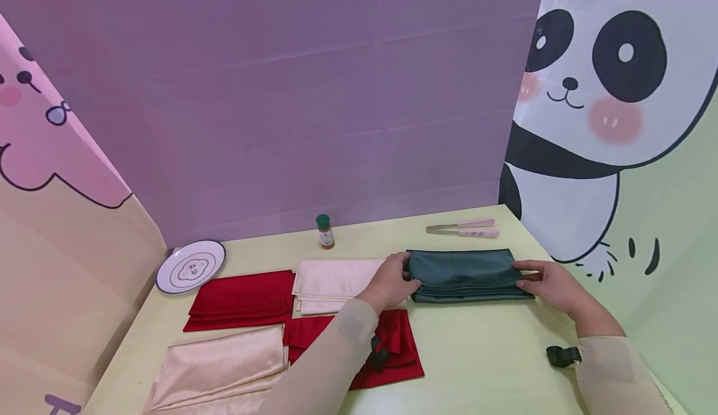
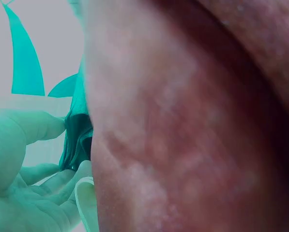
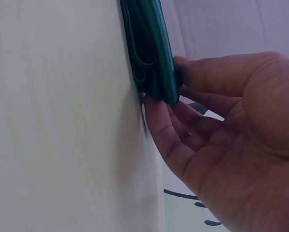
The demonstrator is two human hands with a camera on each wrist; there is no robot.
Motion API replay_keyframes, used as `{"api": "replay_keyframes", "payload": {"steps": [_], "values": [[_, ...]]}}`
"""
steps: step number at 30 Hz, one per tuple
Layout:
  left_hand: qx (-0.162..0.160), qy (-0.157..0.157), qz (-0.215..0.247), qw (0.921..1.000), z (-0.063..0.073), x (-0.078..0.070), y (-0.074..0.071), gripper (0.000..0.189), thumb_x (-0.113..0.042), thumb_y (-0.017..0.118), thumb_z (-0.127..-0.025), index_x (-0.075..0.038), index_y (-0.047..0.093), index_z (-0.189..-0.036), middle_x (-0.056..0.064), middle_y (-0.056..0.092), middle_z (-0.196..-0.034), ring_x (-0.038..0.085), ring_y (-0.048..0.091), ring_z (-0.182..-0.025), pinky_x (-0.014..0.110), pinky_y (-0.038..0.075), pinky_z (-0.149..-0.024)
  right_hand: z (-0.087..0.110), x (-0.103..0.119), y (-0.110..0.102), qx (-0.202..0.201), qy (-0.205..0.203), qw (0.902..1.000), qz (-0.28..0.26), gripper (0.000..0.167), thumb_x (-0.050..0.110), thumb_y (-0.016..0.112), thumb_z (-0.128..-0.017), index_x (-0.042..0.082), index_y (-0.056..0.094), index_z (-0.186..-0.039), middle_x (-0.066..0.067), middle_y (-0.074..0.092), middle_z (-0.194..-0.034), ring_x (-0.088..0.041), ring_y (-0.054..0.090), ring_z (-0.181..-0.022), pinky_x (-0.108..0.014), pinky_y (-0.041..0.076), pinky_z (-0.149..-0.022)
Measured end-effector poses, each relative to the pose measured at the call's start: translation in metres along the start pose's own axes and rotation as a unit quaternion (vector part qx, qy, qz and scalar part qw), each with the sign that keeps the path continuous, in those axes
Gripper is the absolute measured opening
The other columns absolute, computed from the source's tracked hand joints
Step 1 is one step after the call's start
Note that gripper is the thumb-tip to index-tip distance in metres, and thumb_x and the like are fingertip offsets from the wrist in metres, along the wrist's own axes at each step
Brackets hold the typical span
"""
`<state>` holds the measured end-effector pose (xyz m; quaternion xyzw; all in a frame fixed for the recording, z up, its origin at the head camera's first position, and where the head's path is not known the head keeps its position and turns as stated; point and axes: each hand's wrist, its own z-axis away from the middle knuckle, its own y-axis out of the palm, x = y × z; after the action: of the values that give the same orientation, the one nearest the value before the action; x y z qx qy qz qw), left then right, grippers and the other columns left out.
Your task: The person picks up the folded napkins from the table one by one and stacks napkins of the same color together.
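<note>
Table [image 1: 477, 352]: plate [image 1: 191, 267] far left, bottle [image 1: 325, 234] behind back-row middle cloth [image 1: 336, 278], tongs [image 1: 477, 233] behind rightmost cloth [image 1: 462, 268].

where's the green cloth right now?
Head view: right of center, the green cloth sits between the left hand and right hand, which grip its ends; pink handles lie just beyond it.

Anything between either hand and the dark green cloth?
Nothing visible. The left hand and right hand pinch opposite ends of the folded dark green cloth. The pink-handled tongs lie on the table beyond it, clear of both grips.
</note>
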<state>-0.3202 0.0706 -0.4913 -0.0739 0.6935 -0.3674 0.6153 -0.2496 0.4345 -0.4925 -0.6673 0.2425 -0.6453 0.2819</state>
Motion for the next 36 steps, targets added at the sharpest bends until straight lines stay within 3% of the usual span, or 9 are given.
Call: {"api": "replay_keyframes", "payload": {"steps": [8, 15, 23, 26, 29, 32, 36], "values": [[0.009, 0.006, -0.002, 0.9999, 0.004, 0.000, -0.005, 0.068, -0.019, 0.074, -0.099, -0.006, 0.042, -0.158, 0.011, 0.049, -0.147, 0.020, 0.062, -0.121, 0.033, 0.054, -0.098, -0.002, -0.001, 0.000, -0.004, 0.002, 0.9997, 0.022, 0.048, 0.010, 0.069, -0.101, -0.012, 0.056, -0.141, -0.041, 0.050, -0.142, -0.055, 0.059, -0.124, -0.047, 0.060, -0.088], [0.003, 0.026, -0.011, 0.9996, 0.007, 0.001, -0.012, 0.065, -0.018, 0.074, -0.099, -0.005, 0.045, -0.156, 0.011, 0.051, -0.147, 0.024, 0.060, -0.125, 0.034, 0.054, -0.098, 0.004, 0.005, -0.002, -0.018, 0.010, 0.9985, 0.051, 0.049, 0.018, 0.067, -0.103, -0.009, 0.056, -0.143, -0.039, 0.054, -0.140, -0.057, 0.055, -0.126, -0.062, 0.053, -0.095], [-0.011, 0.040, 0.014, 0.9990, 0.011, 0.007, -0.022, 0.062, -0.017, 0.071, -0.100, -0.010, 0.047, -0.156, 0.012, 0.050, -0.151, 0.025, 0.057, -0.130, 0.036, 0.053, -0.101, 0.007, 0.015, -0.001, -0.060, 0.006, 0.9975, 0.037, 0.050, 0.014, 0.064, -0.104, -0.007, 0.052, -0.147, -0.039, 0.048, -0.145, -0.059, 0.049, -0.130, -0.063, 0.051, -0.098], [-0.017, 0.048, 0.022, 0.9985, 0.015, 0.010, -0.025, 0.060, -0.019, 0.071, -0.100, -0.011, 0.049, -0.155, 0.011, 0.051, -0.151, 0.025, 0.056, -0.132, 0.038, 0.052, -0.101, 0.008, 0.022, 0.000, -0.081, -0.012, 0.9962, 0.032, 0.048, 0.014, 0.064, -0.105, -0.006, 0.053, -0.146, -0.038, 0.048, -0.146, -0.058, 0.051, -0.130, -0.057, 0.053, -0.096], [-0.029, 0.058, 0.014, 0.9978, 0.020, 0.010, -0.029, 0.057, -0.021, 0.070, -0.101, -0.013, 0.051, -0.154, 0.008, 0.053, -0.149, 0.024, 0.055, -0.133, 0.040, 0.051, -0.104, 0.009, 0.030, 0.003, -0.108, -0.041, 0.9930, 0.025, 0.045, 0.015, 0.066, -0.104, -0.005, 0.057, -0.143, -0.034, 0.054, -0.143, -0.054, 0.055, -0.127, -0.032, 0.058, -0.092], [-0.047, 0.069, -0.005, 0.9965, 0.025, 0.009, -0.034, 0.054, -0.022, 0.070, -0.101, -0.014, 0.054, -0.151, 0.004, 0.056, -0.146, 0.022, 0.055, -0.131, 0.040, 0.050, -0.104, 0.010, 0.038, 0.006, -0.126, -0.068, 0.9896, 0.009, 0.042, 0.016, 0.068, -0.104, -0.004, 0.061, -0.140, -0.030, 0.059, -0.140, -0.044, 0.061, -0.124, -0.009, 0.051, -0.084], [-0.065, 0.083, -0.019, 0.9943, 0.033, 0.010, -0.041, 0.050, -0.021, 0.070, -0.101, -0.017, 0.057, -0.148, 0.000, 0.058, -0.143, 0.022, 0.056, -0.130, 0.042, 0.050, -0.105, 0.012, 0.047, 0.010, -0.133, -0.080, 0.9877, -0.017, 0.042, 0.016, 0.067, -0.104, -0.004, 0.061, -0.140, -0.029, 0.062, -0.137, -0.002, 0.064, -0.110, -0.005, 0.047, -0.082]]}}
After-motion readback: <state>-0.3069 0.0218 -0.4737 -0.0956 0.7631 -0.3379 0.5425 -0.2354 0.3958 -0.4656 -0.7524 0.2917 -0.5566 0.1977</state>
